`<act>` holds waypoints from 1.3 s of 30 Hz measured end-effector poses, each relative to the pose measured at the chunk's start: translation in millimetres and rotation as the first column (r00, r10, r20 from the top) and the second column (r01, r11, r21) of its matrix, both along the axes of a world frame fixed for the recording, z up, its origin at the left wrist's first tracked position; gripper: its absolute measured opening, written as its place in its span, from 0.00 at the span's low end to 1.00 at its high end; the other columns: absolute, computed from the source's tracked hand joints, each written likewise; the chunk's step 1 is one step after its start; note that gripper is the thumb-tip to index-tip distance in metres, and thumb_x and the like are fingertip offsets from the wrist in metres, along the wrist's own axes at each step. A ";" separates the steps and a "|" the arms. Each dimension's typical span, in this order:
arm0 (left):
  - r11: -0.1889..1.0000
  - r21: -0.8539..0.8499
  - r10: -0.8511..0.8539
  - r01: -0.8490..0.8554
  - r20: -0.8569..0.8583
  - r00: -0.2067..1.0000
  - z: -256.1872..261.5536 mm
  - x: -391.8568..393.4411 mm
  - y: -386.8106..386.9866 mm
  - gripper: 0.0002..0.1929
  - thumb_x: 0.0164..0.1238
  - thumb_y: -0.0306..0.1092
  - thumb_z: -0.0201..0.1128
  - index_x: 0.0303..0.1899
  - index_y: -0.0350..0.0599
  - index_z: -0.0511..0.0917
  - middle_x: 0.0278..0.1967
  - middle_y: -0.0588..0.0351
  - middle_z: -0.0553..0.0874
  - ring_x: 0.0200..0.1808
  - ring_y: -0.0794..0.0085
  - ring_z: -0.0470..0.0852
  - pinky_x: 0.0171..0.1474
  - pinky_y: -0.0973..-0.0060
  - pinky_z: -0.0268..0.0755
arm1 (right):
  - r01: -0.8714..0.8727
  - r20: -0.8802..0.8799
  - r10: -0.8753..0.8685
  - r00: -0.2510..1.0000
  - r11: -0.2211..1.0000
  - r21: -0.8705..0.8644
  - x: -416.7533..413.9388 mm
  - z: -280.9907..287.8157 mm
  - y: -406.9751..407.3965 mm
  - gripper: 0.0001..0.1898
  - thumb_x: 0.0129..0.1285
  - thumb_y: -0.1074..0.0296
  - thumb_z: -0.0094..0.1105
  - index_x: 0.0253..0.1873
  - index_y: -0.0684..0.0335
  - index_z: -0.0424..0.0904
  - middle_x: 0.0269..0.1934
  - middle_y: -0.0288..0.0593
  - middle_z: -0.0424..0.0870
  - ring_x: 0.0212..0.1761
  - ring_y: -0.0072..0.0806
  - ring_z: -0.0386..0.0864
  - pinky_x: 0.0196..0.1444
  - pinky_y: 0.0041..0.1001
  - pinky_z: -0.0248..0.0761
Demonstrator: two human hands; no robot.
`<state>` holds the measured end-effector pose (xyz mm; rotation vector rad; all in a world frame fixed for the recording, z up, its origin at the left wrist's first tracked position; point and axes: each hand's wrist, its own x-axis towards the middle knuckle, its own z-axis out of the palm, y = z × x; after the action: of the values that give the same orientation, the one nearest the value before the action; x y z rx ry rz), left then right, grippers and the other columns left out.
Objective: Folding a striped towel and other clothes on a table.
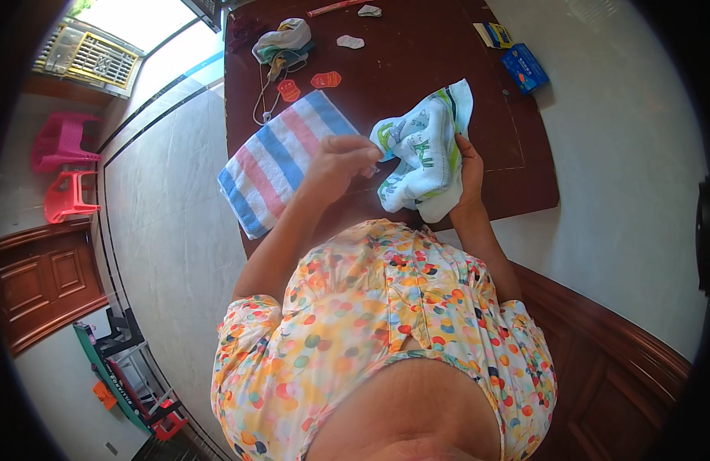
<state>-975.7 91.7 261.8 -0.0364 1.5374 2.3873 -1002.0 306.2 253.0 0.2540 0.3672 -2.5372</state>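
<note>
A white and pale-blue printed towel (419, 151) with green figures is bunched up above the near edge of the dark red table. My right hand (470, 170) grips its right side, the fingers partly behind the cloth. At the towel's left edge is my left hand (350, 155), its thumb and fingertips close together; whether they pinch the cloth's corner cannot be told. Beneath my left forearm a folded towel (265, 167) with blue, pink and white stripes lies flat on the table.
Beyond the striped towel lie a bundled cloth with a drawstring (283, 43) and red tags (326, 79). White paper pieces (350, 41) are farther back. A blue box (525, 68) and a yellow packet (496, 34) sit by the right edge. Plastic chairs (67, 141) stand at left.
</note>
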 end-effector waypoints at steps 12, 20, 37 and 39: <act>0.897 0.427 0.042 0.115 -0.341 0.939 33.9 -13.5 -0.7 0.05 0.58 0.25 0.55 0.32 0.38 0.78 0.31 0.52 0.78 0.33 0.65 0.78 0.47 0.64 0.67 | -0.106 0.073 0.108 0.991 0.994 -0.030 3.5 -3.1 -5.5 0.16 0.53 0.68 0.47 0.46 0.69 0.71 0.37 0.49 0.79 0.35 0.37 0.80 0.42 0.34 0.74; 0.971 0.237 0.054 0.005 -0.241 0.969 33.1 -7.7 0.7 0.04 0.60 0.25 0.55 0.35 0.38 0.78 0.32 0.54 0.78 0.30 0.72 0.75 0.37 0.71 0.72 | -0.122 0.174 0.095 0.980 0.982 0.148 11.7 -15.3 -9.1 0.13 0.48 0.73 0.54 0.42 0.64 0.72 0.36 0.44 0.80 0.36 0.32 0.80 0.42 0.33 0.74; 0.528 -0.811 -0.298 -0.254 -0.456 0.839 16.6 0.3 21.4 0.04 0.47 0.28 0.59 0.25 0.39 0.79 0.25 0.50 0.80 0.30 0.61 0.77 0.34 0.71 0.70 | 0.317 -0.310 -0.076 0.948 0.335 0.887 9.6 -41.8 -14.2 0.22 0.47 0.62 0.65 0.44 0.70 0.70 0.40 0.46 0.74 0.46 0.34 0.72 0.48 0.31 0.66; 0.511 -0.830 -0.300 -0.224 -0.416 0.859 12.5 1.0 22.6 0.04 0.48 0.28 0.59 0.25 0.38 0.79 0.25 0.50 0.80 0.29 0.63 0.78 0.34 0.71 0.70 | 0.566 -0.569 -0.004 0.822 -0.094 0.819 11.2 -41.0 -15.3 0.26 0.46 0.59 0.67 0.46 0.71 0.70 0.44 0.49 0.72 0.51 0.37 0.69 0.53 0.33 0.62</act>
<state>-974.7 114.4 274.3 0.4647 2.8160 1.3339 -990.8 290.9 212.0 0.3398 2.6991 -2.0241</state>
